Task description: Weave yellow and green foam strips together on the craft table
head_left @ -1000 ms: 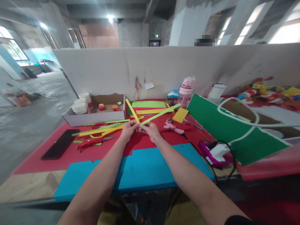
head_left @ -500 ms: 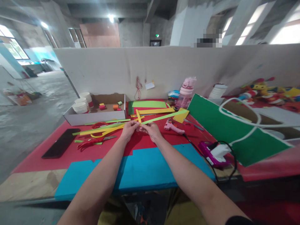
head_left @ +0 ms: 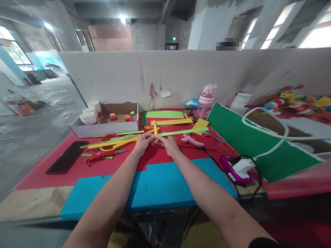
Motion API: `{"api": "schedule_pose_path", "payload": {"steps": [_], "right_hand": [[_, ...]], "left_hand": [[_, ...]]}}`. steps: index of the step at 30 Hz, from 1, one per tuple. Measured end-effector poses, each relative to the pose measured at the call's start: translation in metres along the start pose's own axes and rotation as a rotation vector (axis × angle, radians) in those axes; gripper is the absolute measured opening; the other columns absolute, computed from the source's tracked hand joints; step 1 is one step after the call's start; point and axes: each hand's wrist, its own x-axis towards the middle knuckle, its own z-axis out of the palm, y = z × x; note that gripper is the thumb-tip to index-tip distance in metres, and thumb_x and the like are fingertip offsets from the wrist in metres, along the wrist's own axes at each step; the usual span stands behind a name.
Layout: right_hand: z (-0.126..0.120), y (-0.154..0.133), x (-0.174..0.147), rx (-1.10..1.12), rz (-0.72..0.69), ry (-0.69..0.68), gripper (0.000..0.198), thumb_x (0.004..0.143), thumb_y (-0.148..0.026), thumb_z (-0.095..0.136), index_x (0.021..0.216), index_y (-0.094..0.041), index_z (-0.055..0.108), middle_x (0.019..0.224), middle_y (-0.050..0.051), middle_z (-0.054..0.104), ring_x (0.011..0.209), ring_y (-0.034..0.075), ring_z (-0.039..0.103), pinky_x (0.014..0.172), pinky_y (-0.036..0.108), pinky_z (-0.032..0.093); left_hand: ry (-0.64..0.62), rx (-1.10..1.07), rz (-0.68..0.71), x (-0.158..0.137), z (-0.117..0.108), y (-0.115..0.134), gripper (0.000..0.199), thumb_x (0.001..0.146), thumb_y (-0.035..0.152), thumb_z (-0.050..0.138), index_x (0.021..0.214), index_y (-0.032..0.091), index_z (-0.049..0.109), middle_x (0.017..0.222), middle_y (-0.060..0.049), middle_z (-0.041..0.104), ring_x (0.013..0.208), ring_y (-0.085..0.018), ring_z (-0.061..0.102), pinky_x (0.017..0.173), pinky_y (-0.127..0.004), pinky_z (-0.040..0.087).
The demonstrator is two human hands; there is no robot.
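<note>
Over the red tabletop, my left hand [head_left: 143, 144] and my right hand [head_left: 168, 144] meet, both with closed, pinching fingers. A short yellow paper strip [head_left: 155, 126] stands up from between the fingertips. From my right fingers a long light-green paper strip [head_left: 184, 131] stretches out to the right. The two strips come together at the fingertips, where the exact join is hidden. Left of my left hand lie more yellow and green strips [head_left: 113, 143] and red-handled scissors [head_left: 99, 157]. A pink glue gun [head_left: 191, 140] rests just right of my right hand.
A cardboard box [head_left: 103, 131] with paper cups and small coloured rolls stands back left, a black phone [head_left: 67, 157] before it. Blue sheets [head_left: 178, 186] cover the front edge. At right are a purple power strip [head_left: 236, 172], cables and a leaning green board [head_left: 248, 144].
The yellow strip has turned more upright, and the green strip's far end has dropped closer to level. Both hands stay in nearly the same place.
</note>
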Motion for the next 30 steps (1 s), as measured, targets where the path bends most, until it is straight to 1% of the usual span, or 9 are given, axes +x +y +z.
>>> {"api": "schedule_pose_path", "payload": {"steps": [5,9,14,17,21,25,30], "right_hand": [[0.0003,0.0017,-0.0010,-0.045,-0.003,-0.034,0.024,0.057,-0.029,0.080,0.066,-0.015,0.063,0.057,-0.001,0.064,0.053,0.012,0.063,0.060,0.026,0.058],[0.0003,0.0025,-0.0022,-0.045,-0.009,-0.070,0.028,0.057,-0.033,0.080,0.070,-0.016,0.061,0.058,-0.002,0.064,0.056,0.012,0.064,0.065,0.028,0.058],[0.0009,0.0016,-0.0029,-0.099,-0.053,-0.051,0.030,0.057,-0.035,0.079,0.067,-0.017,0.058,0.057,-0.002,0.063,0.054,0.012,0.063,0.062,0.027,0.058],[0.0017,0.0011,-0.0030,-0.129,-0.070,-0.040,0.028,0.058,-0.033,0.078,0.066,-0.017,0.057,0.056,-0.003,0.063,0.054,0.012,0.062,0.059,0.026,0.057],[0.0023,0.0011,-0.0030,-0.146,-0.078,-0.041,0.024,0.060,-0.032,0.076,0.065,-0.018,0.057,0.055,-0.003,0.063,0.054,0.012,0.063,0.059,0.026,0.057],[0.0018,0.0012,-0.0033,-0.119,-0.059,-0.050,0.024,0.059,-0.032,0.077,0.066,-0.018,0.058,0.056,-0.003,0.062,0.054,0.011,0.062,0.060,0.025,0.056],[0.0017,0.0016,-0.0037,-0.054,-0.041,-0.069,0.027,0.056,-0.033,0.078,0.066,-0.018,0.058,0.056,-0.003,0.063,0.055,0.011,0.061,0.061,0.026,0.056]], "left_hand": [[0.051,0.005,0.019,0.0004,-0.0014,-0.0019,0.029,0.065,0.038,0.075,0.068,0.014,0.060,0.056,0.000,0.060,0.051,-0.009,0.052,0.053,-0.022,0.040],[0.067,0.002,0.007,-0.0002,-0.0011,-0.0012,0.027,0.065,0.037,0.075,0.068,0.014,0.060,0.057,0.000,0.060,0.051,-0.010,0.053,0.052,-0.022,0.041],[0.081,-0.026,0.013,-0.0002,0.0002,0.0000,0.027,0.062,0.034,0.076,0.070,0.014,0.059,0.056,0.002,0.059,0.050,-0.010,0.054,0.052,-0.022,0.042],[0.077,-0.032,0.001,0.0009,-0.0005,-0.0004,0.028,0.061,0.033,0.077,0.068,0.015,0.058,0.055,0.002,0.058,0.049,-0.010,0.053,0.051,-0.022,0.042],[0.098,-0.021,0.021,0.0013,-0.0010,0.0003,0.028,0.060,0.032,0.078,0.067,0.015,0.058,0.054,0.002,0.057,0.048,-0.009,0.053,0.051,-0.022,0.042],[0.100,-0.041,0.036,-0.0009,-0.0001,0.0032,0.026,0.060,0.031,0.078,0.068,0.015,0.059,0.056,0.002,0.058,0.049,-0.010,0.054,0.052,-0.022,0.042],[0.102,-0.097,0.019,-0.0023,0.0005,0.0038,0.025,0.060,0.030,0.078,0.068,0.015,0.059,0.057,0.002,0.058,0.049,-0.010,0.053,0.051,-0.023,0.042]]}}
